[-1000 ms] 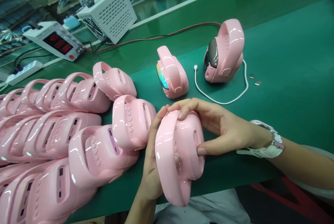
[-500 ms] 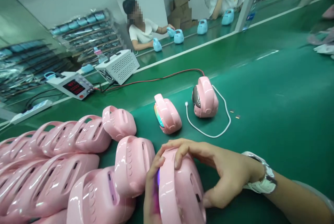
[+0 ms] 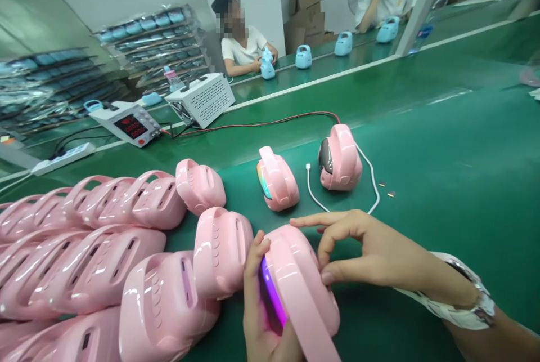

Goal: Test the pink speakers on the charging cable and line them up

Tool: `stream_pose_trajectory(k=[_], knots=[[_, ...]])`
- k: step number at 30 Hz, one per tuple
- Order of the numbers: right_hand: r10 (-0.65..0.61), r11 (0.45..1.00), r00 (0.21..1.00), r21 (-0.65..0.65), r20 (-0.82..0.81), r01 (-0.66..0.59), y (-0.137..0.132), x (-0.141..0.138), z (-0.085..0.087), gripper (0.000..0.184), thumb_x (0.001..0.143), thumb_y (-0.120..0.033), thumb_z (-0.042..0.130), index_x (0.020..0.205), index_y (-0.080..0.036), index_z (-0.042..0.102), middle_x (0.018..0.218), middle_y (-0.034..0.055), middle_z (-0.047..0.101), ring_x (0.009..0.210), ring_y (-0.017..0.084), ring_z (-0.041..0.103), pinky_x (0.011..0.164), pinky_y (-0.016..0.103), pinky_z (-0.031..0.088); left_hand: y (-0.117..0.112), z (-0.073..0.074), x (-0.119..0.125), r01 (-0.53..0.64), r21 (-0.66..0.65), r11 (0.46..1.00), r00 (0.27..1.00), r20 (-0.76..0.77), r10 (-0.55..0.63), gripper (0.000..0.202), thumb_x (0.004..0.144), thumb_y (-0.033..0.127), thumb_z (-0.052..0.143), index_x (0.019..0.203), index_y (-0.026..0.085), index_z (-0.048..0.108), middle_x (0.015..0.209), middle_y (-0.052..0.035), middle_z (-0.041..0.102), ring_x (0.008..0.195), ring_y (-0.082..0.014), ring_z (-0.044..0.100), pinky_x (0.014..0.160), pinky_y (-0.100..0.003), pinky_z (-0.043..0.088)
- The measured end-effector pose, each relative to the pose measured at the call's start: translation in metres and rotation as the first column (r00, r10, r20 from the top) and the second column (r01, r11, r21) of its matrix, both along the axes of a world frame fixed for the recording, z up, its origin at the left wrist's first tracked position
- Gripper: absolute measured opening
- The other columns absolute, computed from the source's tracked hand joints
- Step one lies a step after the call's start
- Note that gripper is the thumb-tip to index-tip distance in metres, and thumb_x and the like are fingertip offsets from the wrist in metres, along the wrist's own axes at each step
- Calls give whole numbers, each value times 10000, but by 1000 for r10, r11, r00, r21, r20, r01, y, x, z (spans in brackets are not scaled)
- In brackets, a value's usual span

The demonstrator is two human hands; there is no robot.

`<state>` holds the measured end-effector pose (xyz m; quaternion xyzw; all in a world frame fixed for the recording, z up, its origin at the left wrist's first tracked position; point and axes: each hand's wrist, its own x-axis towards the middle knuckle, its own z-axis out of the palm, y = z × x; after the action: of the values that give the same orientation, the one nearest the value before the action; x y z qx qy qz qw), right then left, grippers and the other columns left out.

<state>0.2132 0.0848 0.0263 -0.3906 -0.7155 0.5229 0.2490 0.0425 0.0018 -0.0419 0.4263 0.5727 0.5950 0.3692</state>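
Looks like a factory assembly line: has green worktops [image 3: 442, 148], rows of identical pink units [image 3: 145, 252], racks [image 3: 156, 47] of blue units [image 3: 148, 23], bench power supply [image 3: 126, 124], seated co-workers [image 3: 242, 51].

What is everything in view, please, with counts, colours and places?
held device: one, pink, lower centre
row devices: many, pink, left
lit-front device: one, pink, centre
dark-front device: one, pink, right of that
cable: one, white, beside dark-front device
chips: two, dark, right of cable
wires: two, red and black, centre
display box: one, white, upper left
vented box: one, grey, beside it
power strip: one, white, left
tabletop: one, green, below
blue devices: several, blue, far side
wrapped racks: two, blue inside, far left
bottles: at least two, clear, far side
cardboard boxes: several, brown, background
co-workers: two, white tops, far side
watch: one, white, right wrist
left hand: one, holding held device
right hand: one, touching held device
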Motion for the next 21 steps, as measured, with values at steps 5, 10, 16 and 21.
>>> stream_pose_trajectory(k=[5,10,16,21], knots=[[-9,999,996,34,90,6,-3,-1,2,260,734,-487,735,711,-229,717,1349,75,550,1265,353,469,1107,541,294,1,14,2,106,-138,985,991,89,-95,721,758,519,676,1382,340,362,1536,-10,284,1417,-306,251,1179,-431,259],[-61,995,976,90,209,43,2,15,9,379,780,-575,632,699,-205,650,1345,103,531,1254,338,472,1033,462,410,11,25,-8,283,-113,952,959,63,-278,696,860,597,509,1442,288,285,1574,-11,195,1457,-212,132,1220,-368,76],[-273,960,728,134,629,244,22,77,-5,452,676,-654,556,671,-205,614,727,93,662,589,259,633,652,428,516,21,22,-6,358,-112,927,930,127,-344,814,911,634,314,1516,148,68,1594,-33,-10,1460,-166,-71,1202,-360,-51],[-284,945,670,82,686,316,47,117,-28,361,581,-589,642,563,-230,658,624,111,659,496,273,616,546,427,494,-1,38,-21,466,-32,884,885,5,-466,726,941,507,342,1512,171,47,1583,0,-3,1458,-204,-62,1201,-426,-36]])
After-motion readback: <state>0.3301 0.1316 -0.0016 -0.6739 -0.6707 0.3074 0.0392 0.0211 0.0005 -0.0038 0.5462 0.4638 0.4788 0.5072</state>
